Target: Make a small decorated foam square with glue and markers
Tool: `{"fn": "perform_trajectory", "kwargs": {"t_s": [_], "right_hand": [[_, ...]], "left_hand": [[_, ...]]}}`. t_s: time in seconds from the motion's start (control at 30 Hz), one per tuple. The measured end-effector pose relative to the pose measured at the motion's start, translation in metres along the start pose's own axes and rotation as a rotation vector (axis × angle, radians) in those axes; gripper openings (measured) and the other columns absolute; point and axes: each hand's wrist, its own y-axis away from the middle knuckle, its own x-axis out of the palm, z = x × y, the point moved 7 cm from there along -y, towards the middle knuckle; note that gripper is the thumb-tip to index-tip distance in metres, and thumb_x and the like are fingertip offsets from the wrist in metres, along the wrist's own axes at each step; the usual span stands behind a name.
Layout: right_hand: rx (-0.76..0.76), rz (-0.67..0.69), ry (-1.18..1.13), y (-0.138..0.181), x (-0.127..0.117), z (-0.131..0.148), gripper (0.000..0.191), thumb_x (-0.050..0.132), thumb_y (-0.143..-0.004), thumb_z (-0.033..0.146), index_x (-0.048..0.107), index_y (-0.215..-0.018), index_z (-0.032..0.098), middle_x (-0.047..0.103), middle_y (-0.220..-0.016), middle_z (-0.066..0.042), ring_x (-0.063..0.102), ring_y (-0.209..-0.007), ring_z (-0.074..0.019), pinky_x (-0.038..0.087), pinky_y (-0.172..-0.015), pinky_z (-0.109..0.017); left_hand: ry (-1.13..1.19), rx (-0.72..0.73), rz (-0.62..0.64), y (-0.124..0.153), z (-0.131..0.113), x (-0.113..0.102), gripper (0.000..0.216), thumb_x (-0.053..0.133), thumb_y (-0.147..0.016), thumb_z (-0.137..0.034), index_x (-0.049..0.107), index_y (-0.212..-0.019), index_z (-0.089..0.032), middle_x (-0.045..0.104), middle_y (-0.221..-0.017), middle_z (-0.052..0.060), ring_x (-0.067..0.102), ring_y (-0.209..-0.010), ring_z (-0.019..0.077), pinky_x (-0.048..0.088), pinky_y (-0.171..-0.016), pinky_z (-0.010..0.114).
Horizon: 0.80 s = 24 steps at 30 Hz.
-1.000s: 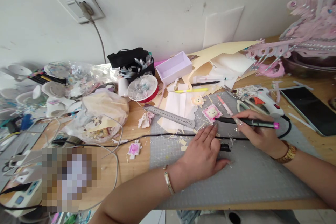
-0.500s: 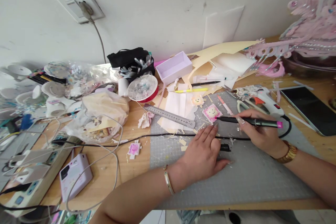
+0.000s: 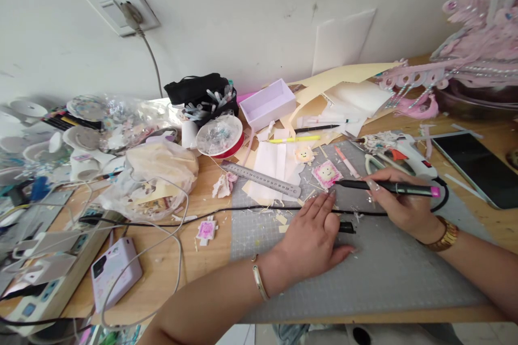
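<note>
Landmark: the grey cutting mat [image 3: 384, 275], lying on the near right part of the wooden worktop [image 3: 202, 259]
Left hand: the left hand [image 3: 313, 234] lies palm down on the mat's left half, its fingers [image 3: 324, 206] stretched out flat and gripping nothing; the fingertips point to the mat's far edge
Under the left hand: a black cable [image 3: 243, 208] runs across the mat from the left and passes beneath the fingers; a small black part [image 3: 347, 227] shows on the mat just beside the thumb
Right hand: the right hand [image 3: 399, 199] rests on the mat's far right part, its fingers closed around a black pen-shaped tool [image 3: 388, 188]
Tool: it lies nearly level over the mat, its pink end to the right and its tip to the left, close to the left fingertips
Pink square piece: a pink square piece with a smiling face [image 3: 326, 173] lies on the mat's far edge, just beyond the tool tip; whether the tip touches it cannot be told
Steel ruler: a steel ruler [image 3: 261, 178] lies slanted across the mat's far left corner, on white paper
Glue gun: a white glue gun [image 3: 404, 151] lies at the mat's far right edge, just behind the right hand
Tablet: a dark tablet [image 3: 477, 167] lies flat on the worktop to the right of the mat
White box: an open white box [image 3: 269, 103] stands beyond the mat, near the wall
Pink device: a small pink device [image 3: 115, 269] sits well to the left of the mat, with a white cord across it
</note>
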Motion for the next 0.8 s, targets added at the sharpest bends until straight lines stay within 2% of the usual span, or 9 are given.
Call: {"fn": "perform_trajectory", "kwargs": {"t_s": [0.07,0.23,0.57,0.8], "right_hand": [[0.023,-0.020,0.008,0.000,-0.001,-0.003,0.012,0.062,-0.086,0.014,0.067,-0.087,0.025,0.064,-0.060,0.003,0.057,-0.049,-0.0123,0.045,-0.048,-0.025],[-0.003,0.035,-0.031,0.000,0.003,0.001,0.011,0.063,-0.085,0.015,0.067,-0.086,0.025,0.068,-0.064,0.002,0.060,-0.053,-0.0139,0.046,-0.050,-0.027],[0.077,-0.095,-0.045,-0.003,-0.013,-0.006,0.007,0.064,-0.088,0.025,0.068,-0.083,0.027,0.060,-0.055,0.004,0.052,-0.045,-0.0129,0.040,-0.045,-0.028],[0.108,0.010,-0.101,-0.004,-0.003,-0.009,0.006,0.066,-0.088,0.029,0.069,-0.083,0.027,0.064,-0.058,0.003,0.056,-0.048,-0.0155,0.043,-0.046,-0.030]], "left_hand": [[-0.002,-0.002,0.005,0.000,0.000,0.000,0.056,0.055,-0.094,-0.059,0.058,-0.114,-0.006,0.049,-0.150,0.027,0.044,-0.144,0.0364,0.039,-0.119,0.047],[0.002,0.001,0.010,0.000,0.000,0.000,0.056,0.054,-0.094,-0.058,0.058,-0.115,-0.006,0.048,-0.151,0.027,0.041,-0.145,0.0365,0.038,-0.120,0.047],[0.028,-0.002,0.019,0.000,0.001,0.001,0.055,0.055,-0.094,-0.058,0.057,-0.115,-0.007,0.048,-0.150,0.027,0.043,-0.144,0.0368,0.040,-0.118,0.050],[-0.015,0.046,-0.074,0.002,-0.003,-0.008,0.046,0.051,-0.096,-0.054,0.059,-0.109,-0.011,0.057,-0.143,0.024,0.051,-0.137,0.0357,0.048,-0.109,0.049]]}}
